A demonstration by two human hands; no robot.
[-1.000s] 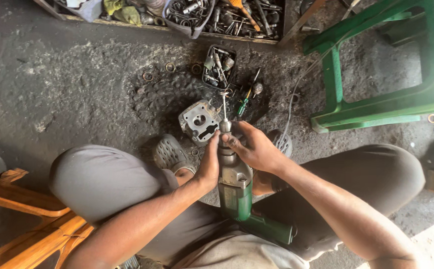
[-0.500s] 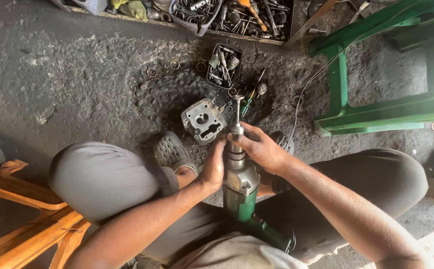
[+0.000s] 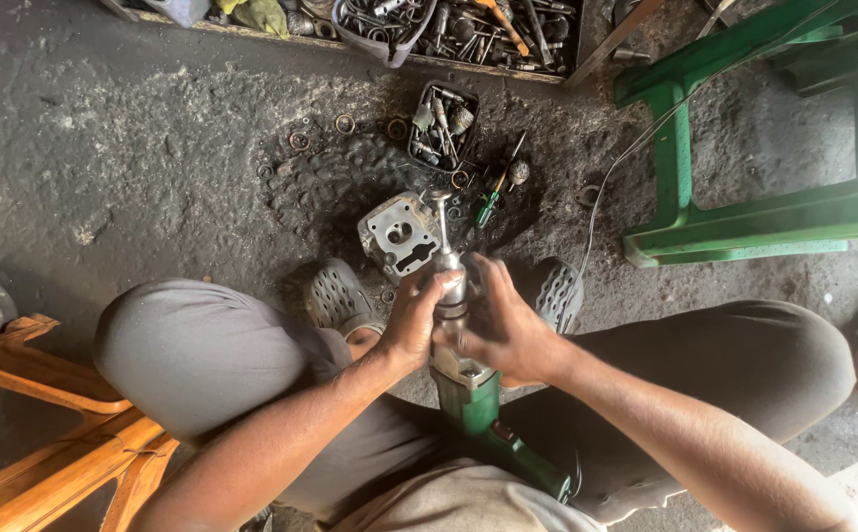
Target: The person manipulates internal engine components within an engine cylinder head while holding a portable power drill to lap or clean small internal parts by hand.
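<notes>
The green drill [image 3: 483, 414] stands upright between the knees, and the left hand [image 3: 414, 320] and right hand [image 3: 508, 330] both grip its metal chuck [image 3: 451, 286]. Just beyond, a grey engine part [image 3: 396, 234] lies on the floor [image 3: 153, 158]. Farther away is a small tray [image 3: 442, 126] of bolts, with a green stool [image 3: 774, 148] at far right.

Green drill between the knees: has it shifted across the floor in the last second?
No, not noticeably. The green drill stays upright in both hands, and its bit tip still stands just by the right edge of the grey metal block on the floor.

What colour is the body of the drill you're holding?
Green, with a grey metal front end; the drill shows clearly in the head view, between both knees.
</notes>
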